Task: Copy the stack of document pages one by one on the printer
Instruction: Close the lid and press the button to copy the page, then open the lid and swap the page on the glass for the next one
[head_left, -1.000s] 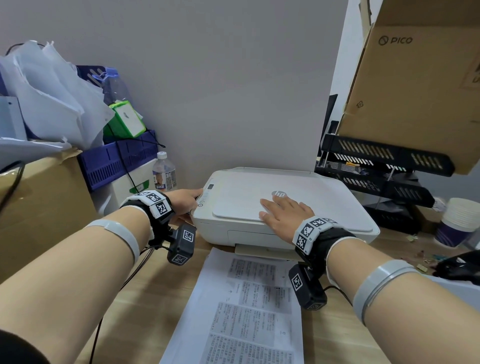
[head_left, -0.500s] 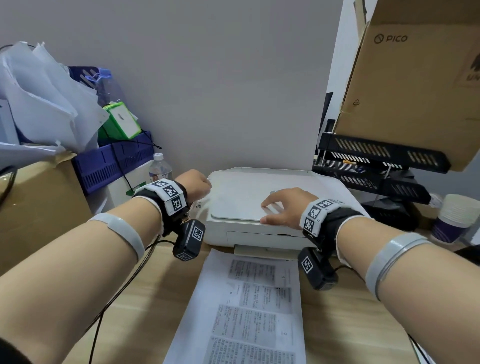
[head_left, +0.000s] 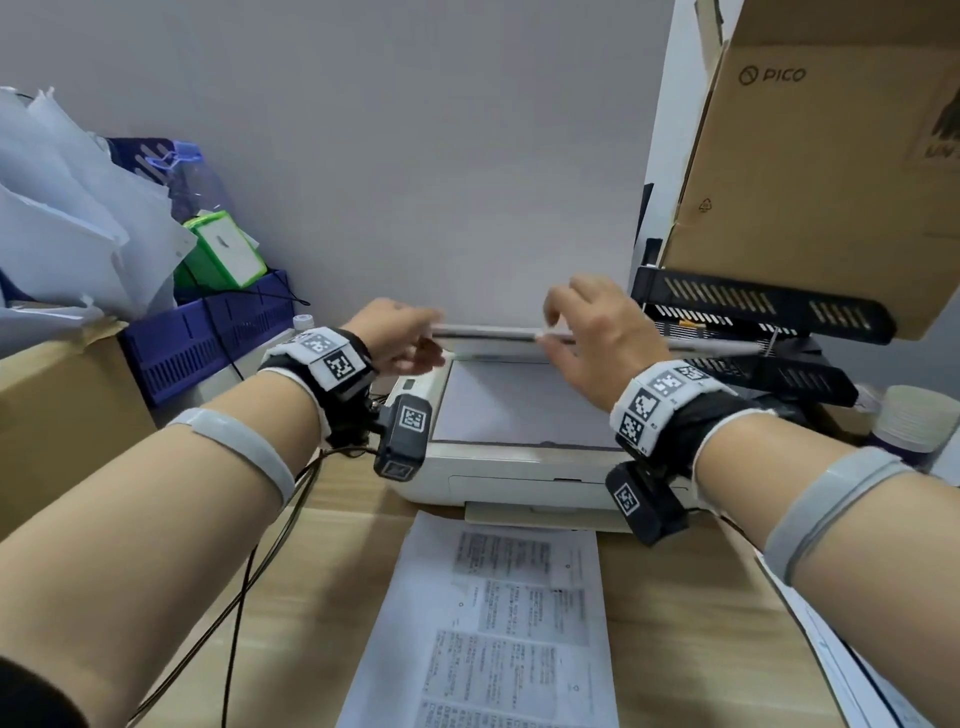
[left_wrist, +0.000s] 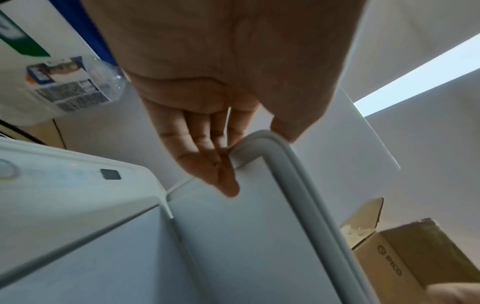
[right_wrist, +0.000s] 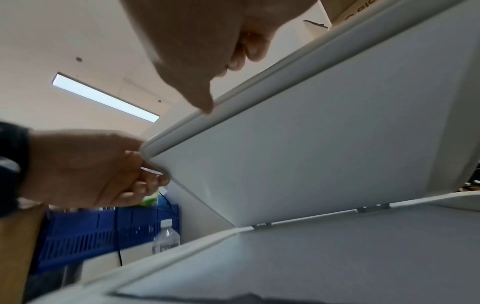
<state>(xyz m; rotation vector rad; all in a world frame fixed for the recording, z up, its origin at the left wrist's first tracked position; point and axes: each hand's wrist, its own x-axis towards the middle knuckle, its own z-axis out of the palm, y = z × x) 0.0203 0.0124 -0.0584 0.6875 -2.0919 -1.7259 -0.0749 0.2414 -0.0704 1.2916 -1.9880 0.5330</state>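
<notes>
While the lid (head_left: 488, 332) of the printer (head_left: 519, 473) stands raised off the glass (head_left: 519, 400), hinged along its back edge with its long front edge running left to right, both hands hold that front edge. The left hand (head_left: 400, 338) grips the lid's left front corner, straight fingers (left_wrist: 200, 156) under it and the thumb over the rounded rim. The right hand (head_left: 592, 332) pinches the rim farther right, thumb below and curled fingers above. The lid is a thin, flat, white plastic panel with rounded corners and a smooth pale underside; two small hinges show at its back in the right wrist view. The printer is one low white box on the wooden tabletop (head_left: 322, 597), its control panel at the left. One stack of pages (head_left: 498, 623) lies flat on the tabletop just in front of the printer, long axis running away from the person toward the machine, the top sheet white with blocks of grey print. One clear plastic bottle (right_wrist: 166, 236) stands left of the printer, beside a blue slotted crate (head_left: 208, 338). A brown cardboard box (head_left: 810, 171) sits on black slotted trays (head_left: 753, 306) at the right.
</notes>
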